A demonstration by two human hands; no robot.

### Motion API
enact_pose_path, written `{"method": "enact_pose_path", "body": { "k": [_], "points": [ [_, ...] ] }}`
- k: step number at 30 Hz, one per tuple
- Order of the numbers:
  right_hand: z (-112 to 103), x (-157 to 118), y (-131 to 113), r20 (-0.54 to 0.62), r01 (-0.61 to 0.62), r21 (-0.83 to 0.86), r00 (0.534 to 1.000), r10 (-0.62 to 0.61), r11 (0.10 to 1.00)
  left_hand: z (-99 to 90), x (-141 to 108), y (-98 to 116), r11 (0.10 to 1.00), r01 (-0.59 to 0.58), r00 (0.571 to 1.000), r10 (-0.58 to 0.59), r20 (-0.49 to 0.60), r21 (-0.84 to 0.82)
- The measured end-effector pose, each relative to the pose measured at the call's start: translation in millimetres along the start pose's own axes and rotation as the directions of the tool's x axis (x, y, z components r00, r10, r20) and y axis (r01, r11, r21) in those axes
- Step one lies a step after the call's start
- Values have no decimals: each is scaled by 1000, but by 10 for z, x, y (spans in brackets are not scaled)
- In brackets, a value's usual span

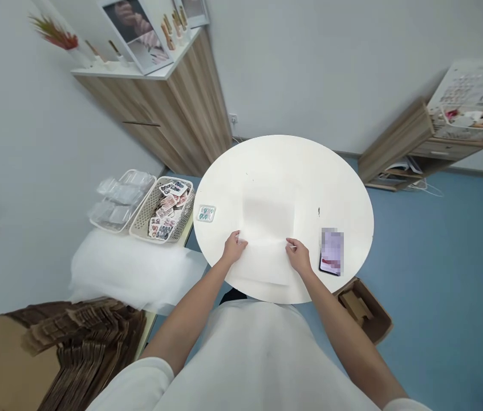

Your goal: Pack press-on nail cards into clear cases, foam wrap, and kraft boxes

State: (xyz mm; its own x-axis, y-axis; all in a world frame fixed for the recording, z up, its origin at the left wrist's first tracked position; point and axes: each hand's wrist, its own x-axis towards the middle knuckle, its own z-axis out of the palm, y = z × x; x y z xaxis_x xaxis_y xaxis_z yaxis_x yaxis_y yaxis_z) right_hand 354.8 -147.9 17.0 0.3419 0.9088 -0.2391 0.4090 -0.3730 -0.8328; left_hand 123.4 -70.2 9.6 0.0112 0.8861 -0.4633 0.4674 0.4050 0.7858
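A thin white sheet (267, 257) lies on the round white table (284, 157), its upper part raised a little and shaded. My left hand (234, 248) pinches its left side, and my right hand (297, 254) pinches the right side, at about the same height. Near the table's left edge is a small clear pack (206, 213) with blue-green pieces. A phone (331, 252) with a lit, partly blurred screen lies to the right of my right hand.
Left of the table stand a basket of printed packs (136, 224) and a basket of clear bags (103, 221). White wrapping (134, 267) and stacked brown cardboard (91, 342) lie nearer. An open carton (381, 322) sits on the floor at right.
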Motion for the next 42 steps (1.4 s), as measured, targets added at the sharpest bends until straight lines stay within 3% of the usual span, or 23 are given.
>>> {"method": "enact_pose_path", "body": {
  "k": [4, 10, 14, 16, 18, 20, 22, 33, 36, 42],
  "points": [
    [56, -124, 123, -41, -21, -181, 999, 13, 983, 51, 44, 24, 989, -67, 998, 64, 30, 131],
    [144, -213, 98, -73, -62, -398, 997, 36, 915, 67, 46, 55, 924, -240, 966, 198, 165, 298],
    [189, -349, 51, -178, -91, -526, 984, -5, 846, 24, -18, 39, 847, -343, 939, 313, 142, 405],
    [217, -473, 32, -154, -49, -588, 987, -53, 807, -23, -87, -2, 781, -439, 897, 404, 177, 443],
    [256, -607, 22, -55, 32, -645, 995, -88, 763, -74, -175, -68, 700, -555, 832, 464, 305, 449],
    [303, -718, 24, 62, 111, -684, 994, -95, 721, -113, -260, -145, 633, -636, 768, 466, 440, 442],
    [351, -778, 38, 136, 153, -706, 988, -80, 692, -135, -313, -206, 605, -661, 743, 450, 494, 443],
    [391, -611, 21, 144, 143, -717, 988, -55, 682, -167, -65, -98, 589, -631, 770, 393, 503, 505],
    [386, -613, 7, 140, 134, -717, 989, -47, 684, -156, -54, -108, 591, -639, 764, 414, 495, 492],
    [402, -615, 17, 134, 127, -710, 990, -44, 692, -153, -94, -106, 551, -624, 776, 349, 526, 554]
  ]
}}
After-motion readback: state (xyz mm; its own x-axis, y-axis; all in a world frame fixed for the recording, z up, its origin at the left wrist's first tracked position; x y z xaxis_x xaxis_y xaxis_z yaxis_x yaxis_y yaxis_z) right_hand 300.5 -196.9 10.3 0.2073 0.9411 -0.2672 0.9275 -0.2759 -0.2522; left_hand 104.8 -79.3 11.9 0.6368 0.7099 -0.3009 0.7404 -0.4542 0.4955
